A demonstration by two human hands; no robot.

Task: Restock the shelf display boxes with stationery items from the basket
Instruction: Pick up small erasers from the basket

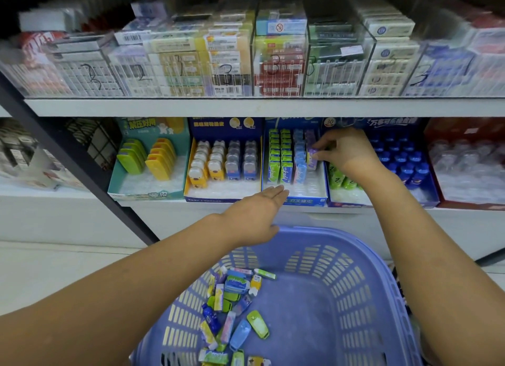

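Up front in the head view, the right hand (pixel 348 154) reaches into the blue display box (pixel 295 199) on the lower shelf (pixel 218 206), its fingers (pixel 318 155) pinched together on a purple eraser (pixel 312 158) at the right end of the box's rows. That eraser stands just beside the blue erasers (pixel 300 160), close to the box's right wall. Green erasers (pixel 281 158) fill the left rows. The strip along the box's front edge lies bare, with open room in front of every row.

The left hand (pixel 257 215) hovers palm down between the basket and the shelf edge, fingers straight and together, holding nothing; its fingertips reach the front lip of the blue display box.

Left of it, the yellow-sided box (pixel 188 180) holds small bear-shaped items, and the teal box (pixel 114 180) has wide free space along its front. Right of it, another box carries green tubes (pixel 341 178) and blue bottles (pixel 401 160).

Below, the purple basket (pixel 355 283) sits against the shelf base. Loose stationery items (pixel 235 305) cluster in its left part; its right half is open floor.

The upper shelf (pixel 246 107) carries clear dividers packed with boxed goods.
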